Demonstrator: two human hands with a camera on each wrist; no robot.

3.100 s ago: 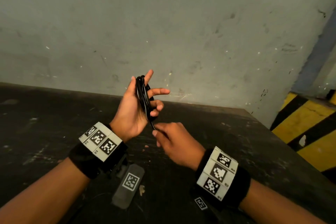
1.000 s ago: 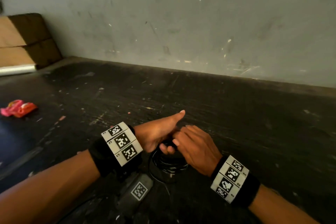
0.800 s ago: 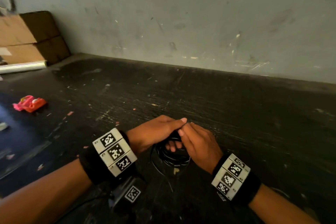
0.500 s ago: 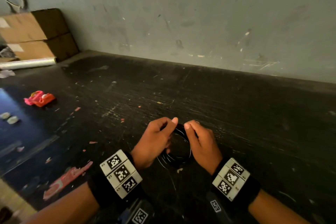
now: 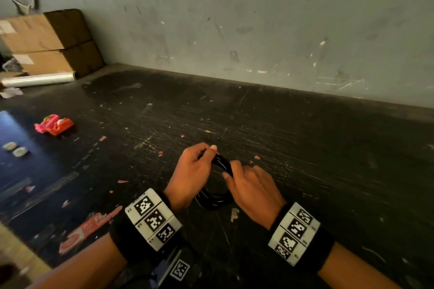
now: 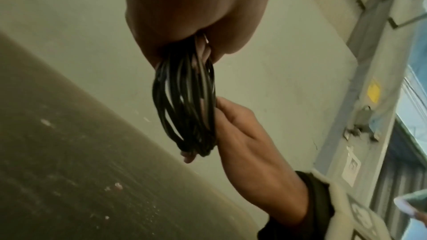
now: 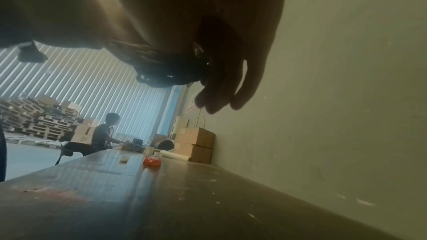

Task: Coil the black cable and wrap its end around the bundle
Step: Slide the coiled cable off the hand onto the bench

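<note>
The black cable (image 5: 216,200) is a coil of several loops, held a little above the dark table (image 5: 305,159) in the head view. My left hand (image 5: 206,155) pinches the coil's upper left part between thumb and fingers. My right hand (image 5: 231,171) curls its fingers round the coil's right side. In the left wrist view the coil (image 6: 187,107) hangs from my left hand, and the right hand (image 6: 231,125) grips its far end. From the right wrist the coil (image 7: 161,68) shows as a dark bundle under the right hand's fingers (image 7: 219,88). The cable's end is hidden.
A grey wall (image 5: 258,30) runs along the table's far edge. Stacked cardboard boxes (image 5: 47,42) and a roll of clear film (image 5: 40,80) stand at the far left. A pink-orange object (image 5: 55,124) lies on the left. A seated person (image 7: 104,134) is far down the table.
The coil lay flat on the table under both hands a second ago. Both hands now hold it up off the surface, one on each side.
</note>
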